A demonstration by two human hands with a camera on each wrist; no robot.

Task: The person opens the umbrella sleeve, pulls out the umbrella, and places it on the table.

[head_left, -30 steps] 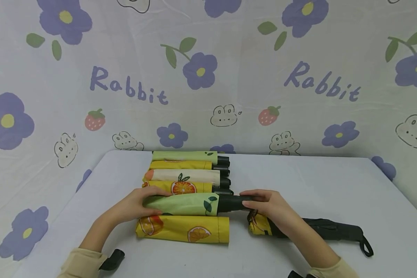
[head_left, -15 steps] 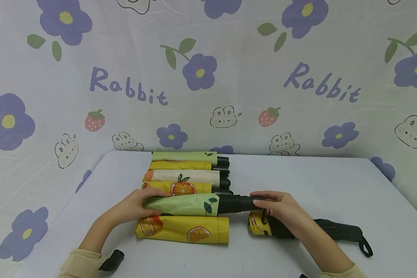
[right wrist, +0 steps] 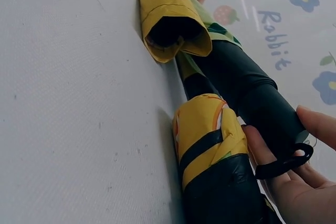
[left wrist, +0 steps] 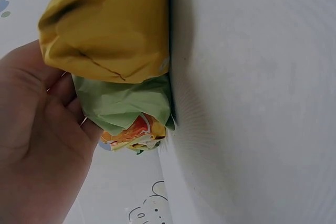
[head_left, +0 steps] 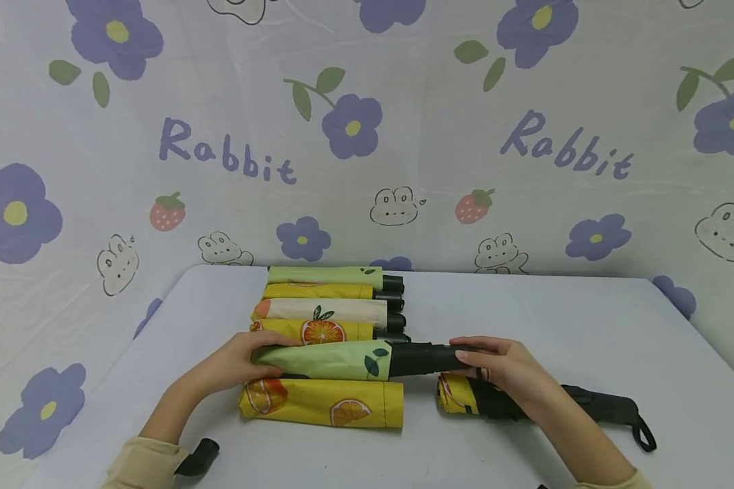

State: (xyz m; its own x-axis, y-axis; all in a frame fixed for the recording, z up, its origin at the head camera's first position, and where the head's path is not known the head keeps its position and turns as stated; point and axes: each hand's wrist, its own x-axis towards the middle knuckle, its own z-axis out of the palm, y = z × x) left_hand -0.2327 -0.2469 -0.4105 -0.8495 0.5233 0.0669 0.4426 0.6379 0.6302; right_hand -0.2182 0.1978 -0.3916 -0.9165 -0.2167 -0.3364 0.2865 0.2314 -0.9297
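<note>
My left hand (head_left: 235,367) grips the closed left end of a light green umbrella sleeve (head_left: 336,360) printed with dark leaves. From the sleeve's right end sticks a black folded umbrella (head_left: 425,358), most of its length hidden inside. At the handle end my right hand (head_left: 516,373) pinches it between thumb and fingers; a black wrist loop (right wrist: 283,163) hangs there in the right wrist view. Just in front lies a yellow orange-print sleeve (head_left: 306,402), its mouth hollow in the right wrist view. Below my right hand rests a black folded umbrella with a yellow end (head_left: 599,405).
Behind the green sleeve lie several sleeved umbrellas in a row, among them a cream one (head_left: 348,310) and a yellow one (head_left: 361,331), black handles to the right. They lie on a white table (head_left: 526,309) before a printed rabbit-and-flower cloth (head_left: 428,136).
My right hand has moved to the right with the umbrella's handle. The black part now reaches farther right, and the green sleeve's mouth has shifted slightly right. My left hand stays put.
</note>
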